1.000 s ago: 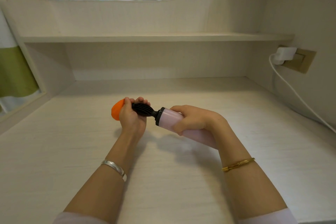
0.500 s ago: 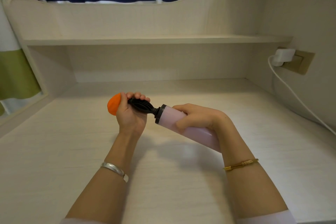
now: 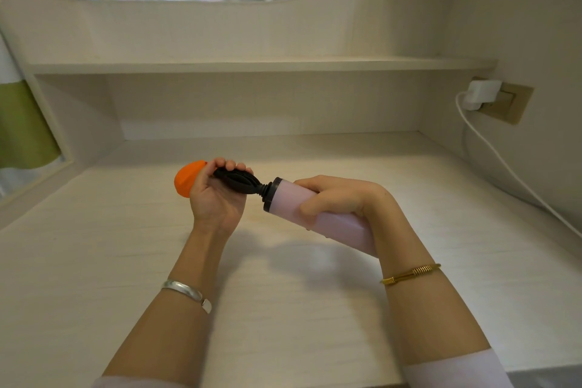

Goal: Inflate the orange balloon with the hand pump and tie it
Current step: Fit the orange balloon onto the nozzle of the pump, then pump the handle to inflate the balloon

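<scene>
A small, slightly swollen orange balloon (image 3: 187,178) bulges out to the left of my left hand (image 3: 217,198). That hand is closed around the balloon's neck and the black ribbed nozzle (image 3: 241,182) of the hand pump. The balloon's neck is hidden inside the fingers. My right hand (image 3: 337,198) grips the pump's pale pink barrel (image 3: 285,198), which slants down to the right behind my wrist. Both hands hover above the white desk (image 3: 283,293).
A shelf (image 3: 252,64) runs along the back wall above the desk. On the right wall a white charger (image 3: 482,93) sits in a socket, and its cable (image 3: 504,164) trails down along the desk's right side. A green and white cloth (image 3: 22,129) hangs at far left.
The balloon has swelled a little. Both hands have lifted slightly, and the pink barrel has slid a bit away from the nozzle.
</scene>
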